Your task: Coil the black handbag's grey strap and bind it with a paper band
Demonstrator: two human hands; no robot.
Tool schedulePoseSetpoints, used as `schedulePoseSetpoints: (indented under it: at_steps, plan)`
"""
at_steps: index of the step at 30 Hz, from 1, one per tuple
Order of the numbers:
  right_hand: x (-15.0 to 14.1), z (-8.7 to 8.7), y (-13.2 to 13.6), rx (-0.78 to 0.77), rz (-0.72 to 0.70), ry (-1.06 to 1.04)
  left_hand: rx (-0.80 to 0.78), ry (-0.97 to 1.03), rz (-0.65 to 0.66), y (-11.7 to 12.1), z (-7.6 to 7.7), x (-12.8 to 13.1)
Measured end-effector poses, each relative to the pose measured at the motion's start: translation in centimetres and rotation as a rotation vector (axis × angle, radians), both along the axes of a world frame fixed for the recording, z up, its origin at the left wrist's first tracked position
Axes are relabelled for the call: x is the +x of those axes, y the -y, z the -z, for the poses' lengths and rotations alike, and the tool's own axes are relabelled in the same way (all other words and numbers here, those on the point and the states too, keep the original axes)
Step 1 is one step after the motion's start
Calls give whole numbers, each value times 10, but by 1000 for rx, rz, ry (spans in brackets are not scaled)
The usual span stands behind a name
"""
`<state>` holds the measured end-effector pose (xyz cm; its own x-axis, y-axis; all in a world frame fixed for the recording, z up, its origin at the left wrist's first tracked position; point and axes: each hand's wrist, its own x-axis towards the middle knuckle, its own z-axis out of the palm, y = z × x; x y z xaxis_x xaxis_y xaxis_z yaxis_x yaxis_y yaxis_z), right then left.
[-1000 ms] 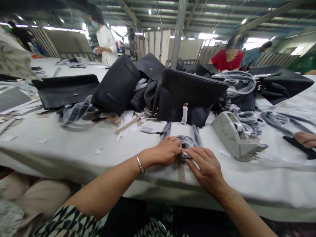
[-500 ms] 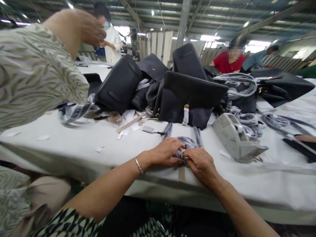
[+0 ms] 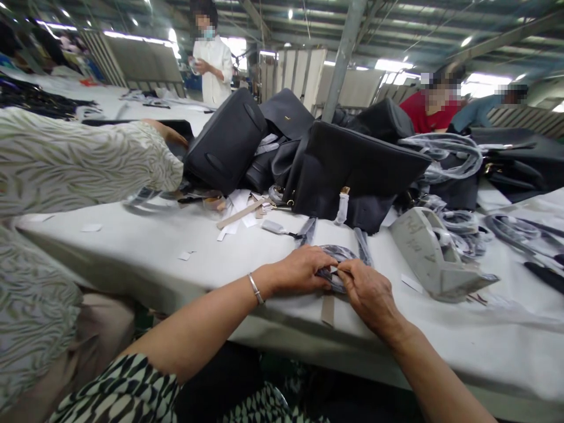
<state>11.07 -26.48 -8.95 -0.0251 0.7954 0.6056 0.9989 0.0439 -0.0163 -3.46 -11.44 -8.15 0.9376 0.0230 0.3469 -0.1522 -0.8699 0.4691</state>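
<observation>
Close to the table's near edge lies a coiled bag strap (image 3: 338,252) in clear plastic wrap, its two ends running back toward the bags. My left hand (image 3: 306,267) is closed on the coil's left side, thumb and fingers gripping it. From the right, my right hand (image 3: 366,289) pinches the coil near its middle, fingertips almost touching the left ones. What exactly lies between those fingertips is too small to make out. A brown strip (image 3: 327,310) sticks out below the coil, over the table edge. Just behind stands a black handbag (image 3: 356,170) with a wrapped clasp tab (image 3: 342,207).
A grey tape dispenser (image 3: 434,255) stands right of my hands. Paper scraps (image 3: 238,214) and a tagged cord (image 3: 275,227) lie to the left. More wrapped straps (image 3: 445,153) rest on piled bags. A co-worker's patterned sleeve (image 3: 145,155) reaches in from the left.
The co-worker's raised arm on the left has come down and now reaches behind the bags. The view has shifted slightly left. Both my hands stay on the coil, fingers moving slightly.
</observation>
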Motion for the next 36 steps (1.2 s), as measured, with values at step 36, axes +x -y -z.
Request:
schedulePoseSetpoints:
  at_steps: [36]
  plan:
    - [-56,19,51,-7,46,69,3,-23,24,-4,6,3]
